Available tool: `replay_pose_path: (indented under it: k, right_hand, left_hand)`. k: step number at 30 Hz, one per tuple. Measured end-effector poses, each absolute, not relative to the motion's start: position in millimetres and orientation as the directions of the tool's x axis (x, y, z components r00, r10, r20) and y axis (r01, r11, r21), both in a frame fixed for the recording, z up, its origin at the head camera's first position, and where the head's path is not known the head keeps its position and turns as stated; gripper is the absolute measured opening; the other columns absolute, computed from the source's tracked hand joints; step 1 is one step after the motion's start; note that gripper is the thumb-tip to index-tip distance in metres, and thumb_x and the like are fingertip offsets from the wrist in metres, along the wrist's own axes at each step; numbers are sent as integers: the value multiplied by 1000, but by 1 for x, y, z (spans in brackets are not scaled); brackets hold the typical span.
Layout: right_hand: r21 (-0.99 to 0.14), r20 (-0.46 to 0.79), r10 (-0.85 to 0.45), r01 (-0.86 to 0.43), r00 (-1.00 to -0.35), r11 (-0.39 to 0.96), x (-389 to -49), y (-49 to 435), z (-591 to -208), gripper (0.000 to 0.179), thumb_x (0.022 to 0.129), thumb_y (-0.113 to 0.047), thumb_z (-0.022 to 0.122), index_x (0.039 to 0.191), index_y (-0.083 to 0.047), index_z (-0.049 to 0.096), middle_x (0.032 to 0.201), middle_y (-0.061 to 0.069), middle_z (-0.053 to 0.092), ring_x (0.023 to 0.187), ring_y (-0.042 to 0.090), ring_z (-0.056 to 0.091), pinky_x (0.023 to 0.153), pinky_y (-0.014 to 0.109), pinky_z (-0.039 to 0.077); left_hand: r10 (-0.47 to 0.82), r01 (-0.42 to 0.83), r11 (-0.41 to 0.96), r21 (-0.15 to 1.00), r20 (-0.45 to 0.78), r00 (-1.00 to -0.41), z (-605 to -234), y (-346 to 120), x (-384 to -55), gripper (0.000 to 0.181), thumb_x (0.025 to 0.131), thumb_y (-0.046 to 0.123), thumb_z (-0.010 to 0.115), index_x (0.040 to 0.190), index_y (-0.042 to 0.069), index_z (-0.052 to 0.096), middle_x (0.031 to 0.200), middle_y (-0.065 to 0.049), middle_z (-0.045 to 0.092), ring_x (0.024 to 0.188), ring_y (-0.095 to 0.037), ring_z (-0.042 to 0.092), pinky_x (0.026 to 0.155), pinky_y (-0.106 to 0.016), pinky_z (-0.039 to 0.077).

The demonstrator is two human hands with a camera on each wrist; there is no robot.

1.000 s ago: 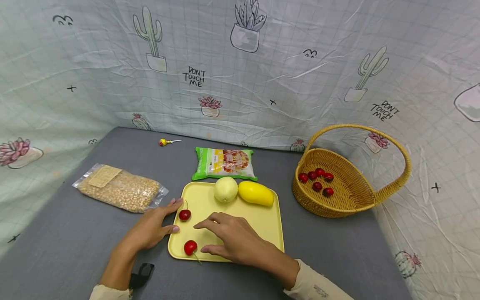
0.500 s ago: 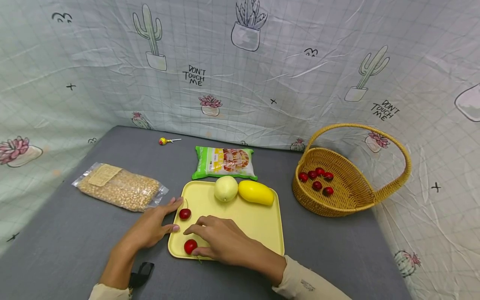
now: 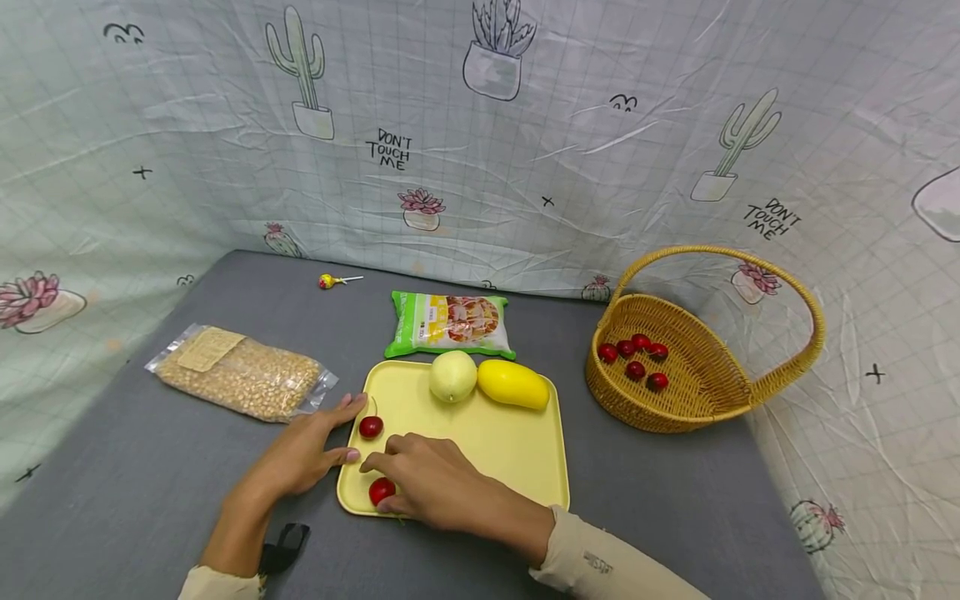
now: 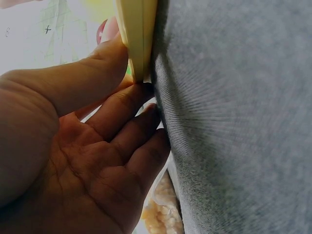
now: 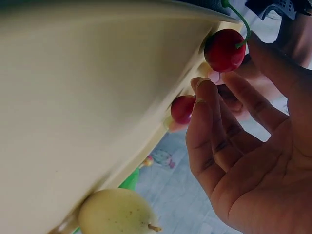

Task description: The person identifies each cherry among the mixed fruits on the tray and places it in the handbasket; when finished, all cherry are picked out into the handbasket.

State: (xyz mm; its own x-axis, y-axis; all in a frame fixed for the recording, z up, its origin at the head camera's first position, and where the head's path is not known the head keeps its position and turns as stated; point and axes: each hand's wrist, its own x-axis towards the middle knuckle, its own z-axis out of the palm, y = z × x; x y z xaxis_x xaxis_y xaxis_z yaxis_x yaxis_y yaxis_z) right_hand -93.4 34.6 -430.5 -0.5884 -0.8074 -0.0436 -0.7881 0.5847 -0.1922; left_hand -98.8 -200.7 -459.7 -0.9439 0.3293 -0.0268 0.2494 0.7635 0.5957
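Observation:
In the head view, my left hand (image 3: 303, 450) rests against the left edge of a pale yellow tray (image 3: 487, 458). Its thumb reaches over the rim, and the other fingers lie along the outer side, down by the table. Over the tray's near left corner, my right hand (image 3: 431, 483) has its thumb and fingers spread around a red cherry (image 3: 381, 491) with a green stem. A gap shows between this cherry (image 5: 225, 50) and the fingertips in the right wrist view. Farther up the tray's left side lies a second, darker cherry (image 3: 371, 427).
On the tray's far side sit a pale round fruit (image 3: 453, 377) and a yellow mango (image 3: 513, 384). Behind is a green-edged food packet (image 3: 450, 324). A bag of corn kernels (image 3: 240, 372) and a lollipop (image 3: 337, 281) lie left; a wicker basket (image 3: 720, 400) with several cherries stands right.
My right hand has moved left and slightly toward me, from beside the near cherry to around it. The left hand stays at the tray's edge.

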Motion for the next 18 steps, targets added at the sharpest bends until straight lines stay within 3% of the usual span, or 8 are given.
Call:
replay_pose_path:
  k: [10, 18]
  right_hand:
    - [-172, -50, -816, -800, -576, 575, -95, 31, -432, 31, 92, -42, 84, 119, -32, 75, 89, -11, 62, 74, 1, 52, 54, 16, 38]
    - [-172, -57, -820, -804, -569, 570, -97, 33, -431, 27, 92, -41, 84, 114, -28, 74, 87, -11, 61, 72, 1, 51, 54, 15, 38]
  left_hand:
    - [332, 258, 763, 592, -17, -943, -460, -200, -99, 77, 89, 17, 85, 157, 3, 51, 158, -30, 48, 143, -52, 51, 110, -67, 47]
    - [330, 262, 758, 598, -5, -944, -460, -200, -98, 76, 89, 16, 84, 157, 3, 51, 158, -30, 48, 143, -52, 51, 110, -67, 47]
